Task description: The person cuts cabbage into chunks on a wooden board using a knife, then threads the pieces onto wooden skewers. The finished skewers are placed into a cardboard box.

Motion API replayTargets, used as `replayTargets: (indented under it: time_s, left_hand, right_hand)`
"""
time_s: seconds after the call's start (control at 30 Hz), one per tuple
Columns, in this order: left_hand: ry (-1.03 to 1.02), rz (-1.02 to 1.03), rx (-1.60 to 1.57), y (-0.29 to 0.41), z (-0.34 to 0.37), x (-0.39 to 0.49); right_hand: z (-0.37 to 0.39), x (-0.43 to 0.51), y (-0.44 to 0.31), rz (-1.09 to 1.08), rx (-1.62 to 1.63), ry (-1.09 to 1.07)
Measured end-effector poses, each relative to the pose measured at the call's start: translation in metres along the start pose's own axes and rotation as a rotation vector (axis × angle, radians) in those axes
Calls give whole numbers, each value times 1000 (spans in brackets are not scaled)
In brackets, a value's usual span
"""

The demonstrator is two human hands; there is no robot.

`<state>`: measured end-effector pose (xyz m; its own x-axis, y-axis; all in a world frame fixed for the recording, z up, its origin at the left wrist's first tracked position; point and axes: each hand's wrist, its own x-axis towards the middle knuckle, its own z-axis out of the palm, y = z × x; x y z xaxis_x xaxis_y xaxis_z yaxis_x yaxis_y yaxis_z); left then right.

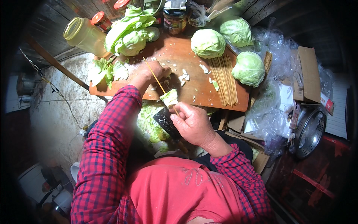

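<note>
Between the thumb and fingers of my right hand (pixel 193 123) is a thin wooden skewer (pixel 156 77), its far end slanting up to the left. A folded piece of cabbage (pixel 169 98) is threaded on it just above those fingers. My left hand (pixel 152 73) reaches over the wooden board (pixel 176 53), its fingers curled down near a pale scrap. Whether it grips that scrap is hidden. Small cut cabbage pieces (pixel 183 77) lie scattered to its right. Below the board's front edge, beside my right hand, rests a dark blade (pixel 167 123) flecked with bits.
A bundle of skewers (pixel 223 81) lies on the board's right side. Cabbage heads (pixel 208 43) surround it, and a loose-leaved cabbage (pixel 130 33) sits back left near a yellowish jar (pixel 85 35). Plastic bags (pixel 268 112) and a metal strainer (pixel 310 134) stand right. Cabbage leaves (pixel 149 123) are below.
</note>
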<state>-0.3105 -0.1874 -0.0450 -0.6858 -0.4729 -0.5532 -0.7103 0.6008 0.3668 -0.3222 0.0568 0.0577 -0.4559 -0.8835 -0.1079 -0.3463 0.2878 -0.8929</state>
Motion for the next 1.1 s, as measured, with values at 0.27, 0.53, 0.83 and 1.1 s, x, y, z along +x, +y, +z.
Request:
replayTargets:
  time_s: [0.27,0.53,0.83,1.1]
  left_hand:
    - [148,103,-232,4,30,-9]
    - [403,323,10,5,43,-18]
    - [391,445,12,-8,64,-5]
    - [284,385,-71,-6,58,-11]
  right_hand:
    - [2,0,0,-18,-29,-8]
    - [1,-1,1,-11,-30,-5]
    - [1,-1,0,-18,-34,-11]
    - [2,-2,-1,-19,-43,-26]
